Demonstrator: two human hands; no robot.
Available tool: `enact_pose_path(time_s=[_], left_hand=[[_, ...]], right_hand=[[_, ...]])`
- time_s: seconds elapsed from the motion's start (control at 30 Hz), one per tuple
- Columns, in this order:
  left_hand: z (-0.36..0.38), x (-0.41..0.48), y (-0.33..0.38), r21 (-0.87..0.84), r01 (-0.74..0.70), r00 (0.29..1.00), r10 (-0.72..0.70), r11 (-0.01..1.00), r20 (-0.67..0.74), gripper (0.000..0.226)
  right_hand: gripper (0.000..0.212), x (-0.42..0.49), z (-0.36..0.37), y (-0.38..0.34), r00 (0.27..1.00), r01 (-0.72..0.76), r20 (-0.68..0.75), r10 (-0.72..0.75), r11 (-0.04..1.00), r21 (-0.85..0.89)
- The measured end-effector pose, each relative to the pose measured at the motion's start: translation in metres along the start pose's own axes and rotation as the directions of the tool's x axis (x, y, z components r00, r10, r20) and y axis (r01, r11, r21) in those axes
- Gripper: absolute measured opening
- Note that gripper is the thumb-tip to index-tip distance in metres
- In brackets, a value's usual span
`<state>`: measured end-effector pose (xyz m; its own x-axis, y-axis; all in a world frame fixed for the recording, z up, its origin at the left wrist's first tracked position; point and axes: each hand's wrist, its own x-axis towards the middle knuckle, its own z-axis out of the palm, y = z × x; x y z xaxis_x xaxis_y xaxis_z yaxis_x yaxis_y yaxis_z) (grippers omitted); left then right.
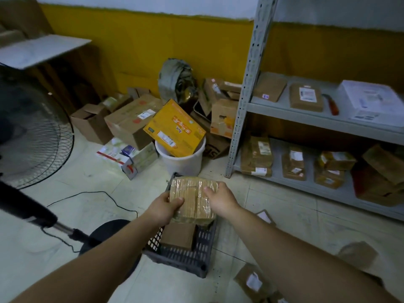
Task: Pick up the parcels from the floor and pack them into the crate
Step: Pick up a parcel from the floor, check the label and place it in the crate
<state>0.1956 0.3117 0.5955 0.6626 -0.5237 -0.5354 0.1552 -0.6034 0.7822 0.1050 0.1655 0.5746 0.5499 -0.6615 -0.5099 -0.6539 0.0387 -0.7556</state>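
Note:
I hold a brown parcel (192, 199) wrapped in clear tape over the dark grey slatted crate (183, 258) on the floor. My left hand (165, 208) grips its near left edge, thumb on top. My right hand (220, 199) grips its right side, thumb on top as well. Inside the crate, under the held parcel, lies another brown parcel (178, 236). More brown parcels lie on the floor to the right: one with a white label (251, 282), one plain (356, 256) and a small one (265, 217).
A white bucket (182, 161) holding a yellow box (175, 129) stands just beyond the crate. Cardboard boxes are piled against the yellow wall. A grey metal shelf (240, 101) with parcels fills the right. A standing fan (28, 132), its base and cable occupy the left floor.

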Motion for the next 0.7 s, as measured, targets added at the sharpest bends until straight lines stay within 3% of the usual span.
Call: enact_pose_path(time_s=[0.33,0.47,0.57,0.7], left_hand=[[-0.016,0.153,-0.087,-0.033,0.151,0.965,-0.140,0.988,0.221,0.044],[0.007,0.219,-0.155,0.045,0.181,0.945,-0.186,0.982,0.268,0.021],[0.032,0.269,-0.217,0.074,0.191,0.937,-0.204,0.979,0.283,0.028],[0.070,0.331,-0.297,0.077,0.198,0.935,-0.212,0.977,0.284,0.028]], right_hand=[[0.067,0.099,0.094,0.049,0.995,-0.082,-0.055,0.081,0.996,-0.016],[0.076,0.154,0.155,0.122,0.992,-0.067,-0.110,0.065,0.998,-0.015],[0.091,0.220,0.203,0.217,0.996,-0.062,-0.069,0.059,0.997,-0.042],[0.095,0.243,0.230,0.248,0.992,-0.124,-0.061,0.114,0.967,-0.220]])
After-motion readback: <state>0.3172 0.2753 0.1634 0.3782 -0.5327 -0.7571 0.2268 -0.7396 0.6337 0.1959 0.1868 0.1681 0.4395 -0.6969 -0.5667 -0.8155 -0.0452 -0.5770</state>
